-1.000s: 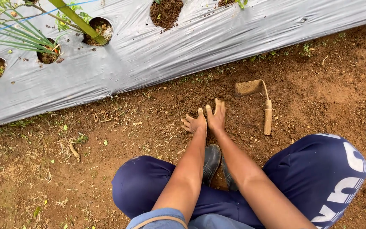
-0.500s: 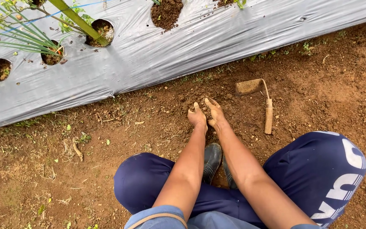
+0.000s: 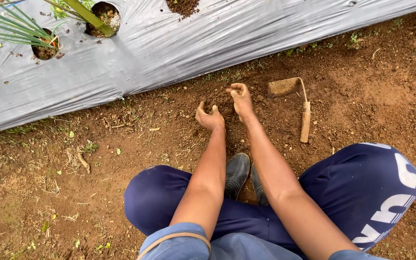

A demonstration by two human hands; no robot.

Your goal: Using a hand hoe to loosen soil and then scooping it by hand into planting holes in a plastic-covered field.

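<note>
Down on the bare ground, both hands worked a patch of loose soil (image 3: 220, 103) just below the edge of a grey plastic sheet (image 3: 227, 38). The left hand (image 3: 210, 117) was cupped, thumb raised and fingers (image 3: 202, 115) curled inward, scooping at the earth without being clenched; whether it held any soil I could not tell. The right hand (image 3: 240, 99) lay just beyond it, its fingers (image 3: 234, 89) bent and hooked over toward the sheet, tips on the dirt, gripping no tool. The soil lay between and under the fingertips of both hands, darker and more crumbled than the ground around. A small hoe (image 3: 297, 103) with a wooden handle rested flat just right of the right fingers, apart from them, blade toward the sheet. Behind the wrists, a pair of dark boots (image 3: 237, 173) sat between knees in blue trousers (image 3: 362, 188). Well past the left fingers, across the sheet, round holes (image 3: 103, 17) held green shoots (image 3: 20, 29), and a few weeds dotted the ground left of the left hand
</note>
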